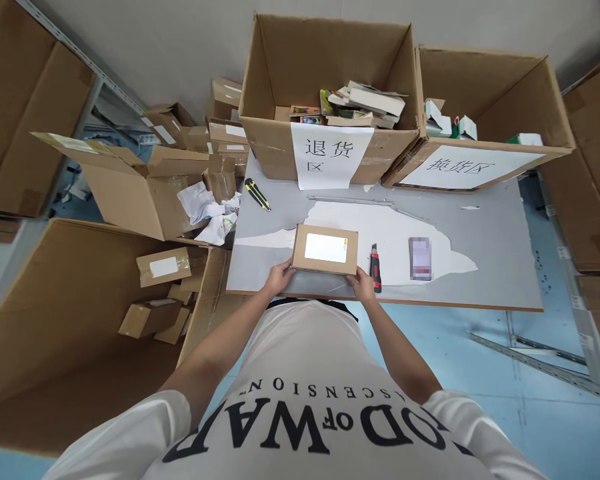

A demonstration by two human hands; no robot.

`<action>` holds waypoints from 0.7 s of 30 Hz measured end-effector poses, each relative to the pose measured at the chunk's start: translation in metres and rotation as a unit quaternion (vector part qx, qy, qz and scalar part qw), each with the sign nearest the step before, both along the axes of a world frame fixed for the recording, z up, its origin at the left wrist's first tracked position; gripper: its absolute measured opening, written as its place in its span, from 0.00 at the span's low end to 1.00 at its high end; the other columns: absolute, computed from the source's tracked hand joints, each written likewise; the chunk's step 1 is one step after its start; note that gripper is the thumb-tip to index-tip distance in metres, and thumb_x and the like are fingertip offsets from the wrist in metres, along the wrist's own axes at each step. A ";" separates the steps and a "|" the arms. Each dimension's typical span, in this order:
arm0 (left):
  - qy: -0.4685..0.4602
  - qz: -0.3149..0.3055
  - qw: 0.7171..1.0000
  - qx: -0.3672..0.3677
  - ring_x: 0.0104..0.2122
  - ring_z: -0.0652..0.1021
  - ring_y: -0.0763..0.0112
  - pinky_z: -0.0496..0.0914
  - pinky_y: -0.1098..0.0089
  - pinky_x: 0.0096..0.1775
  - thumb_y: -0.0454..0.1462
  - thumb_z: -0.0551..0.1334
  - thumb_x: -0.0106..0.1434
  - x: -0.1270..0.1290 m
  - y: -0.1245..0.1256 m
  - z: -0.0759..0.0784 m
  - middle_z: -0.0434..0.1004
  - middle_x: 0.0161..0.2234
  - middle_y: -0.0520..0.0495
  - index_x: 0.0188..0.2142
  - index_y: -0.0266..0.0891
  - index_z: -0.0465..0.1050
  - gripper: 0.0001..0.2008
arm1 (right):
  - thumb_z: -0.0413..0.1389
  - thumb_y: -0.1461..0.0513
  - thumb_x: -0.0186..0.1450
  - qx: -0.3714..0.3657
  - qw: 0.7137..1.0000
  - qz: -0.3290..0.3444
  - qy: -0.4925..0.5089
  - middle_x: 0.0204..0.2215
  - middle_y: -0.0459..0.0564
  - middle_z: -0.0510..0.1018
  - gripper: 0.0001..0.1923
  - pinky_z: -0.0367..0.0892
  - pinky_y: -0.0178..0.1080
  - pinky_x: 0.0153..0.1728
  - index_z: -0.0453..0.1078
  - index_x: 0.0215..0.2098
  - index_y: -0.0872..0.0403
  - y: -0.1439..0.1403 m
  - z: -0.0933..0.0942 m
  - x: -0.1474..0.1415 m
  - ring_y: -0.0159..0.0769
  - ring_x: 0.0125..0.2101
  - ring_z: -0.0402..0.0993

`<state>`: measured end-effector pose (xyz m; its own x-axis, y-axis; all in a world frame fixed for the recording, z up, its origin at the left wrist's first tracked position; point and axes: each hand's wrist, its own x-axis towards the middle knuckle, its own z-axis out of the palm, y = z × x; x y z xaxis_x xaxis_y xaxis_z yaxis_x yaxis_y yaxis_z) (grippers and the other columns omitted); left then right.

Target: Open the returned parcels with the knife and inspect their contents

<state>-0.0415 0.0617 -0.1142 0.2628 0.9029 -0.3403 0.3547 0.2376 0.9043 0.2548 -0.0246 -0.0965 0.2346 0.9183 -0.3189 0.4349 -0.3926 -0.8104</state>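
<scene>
A small flat cardboard parcel [325,249] with a white label on top lies near the front edge of the grey table [500,267]. My left hand [279,277] grips its near left corner. At the near right corner, my right hand [363,283] holds the parcel too. A red and black box cutter [375,266] rests on the table just right of my right hand. Further right lies a small dark card or slip [421,258].
A yellow and black cutter [257,194] lies at the table's back left. Two big open cartons with paper signs [330,157] [467,166] stand at the back, holding small boxes. A large carton [70,313] at my left holds several parcels. More cartons and crumpled paper [205,210] lie beyond.
</scene>
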 end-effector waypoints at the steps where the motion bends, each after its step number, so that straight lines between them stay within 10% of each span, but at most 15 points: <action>1: 0.005 0.002 1.000 0.003 0.52 0.74 0.54 0.65 0.57 0.56 0.49 0.63 0.55 0.002 0.000 0.001 0.77 0.50 0.42 0.51 0.35 0.74 0.28 | 0.51 0.58 0.61 0.002 1.000 -0.007 -0.004 0.44 0.52 0.80 0.26 0.70 0.47 0.48 0.66 0.58 0.54 0.002 0.002 -0.001 0.45 0.43 0.77; 14: 0.174 0.047 0.973 0.145 0.31 0.77 0.68 0.66 0.73 0.34 0.48 0.56 0.63 0.015 0.021 0.088 0.80 0.29 0.46 0.41 0.33 0.80 0.22 | 0.50 0.46 0.64 0.046 0.992 -0.016 -0.120 0.31 0.49 0.83 0.25 0.68 0.38 0.38 0.79 0.42 0.55 0.047 0.078 0.017 0.40 0.34 0.76; 21: 0.244 0.037 0.963 0.109 0.26 0.75 0.68 0.62 0.72 0.31 0.50 0.57 0.61 0.023 0.036 0.087 0.78 0.22 0.48 0.34 0.35 0.82 0.23 | 0.48 0.43 0.63 -0.005 0.988 -0.005 -0.155 0.22 0.50 0.79 0.27 0.66 0.39 0.32 0.80 0.30 0.54 0.060 0.075 0.015 0.39 0.26 0.73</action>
<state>-0.0185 0.0979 -0.0273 0.0523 0.9770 -0.2066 0.7391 0.1012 0.6659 0.2699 0.0355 -0.0217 0.3308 0.9130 -0.2387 0.6576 -0.4044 -0.6356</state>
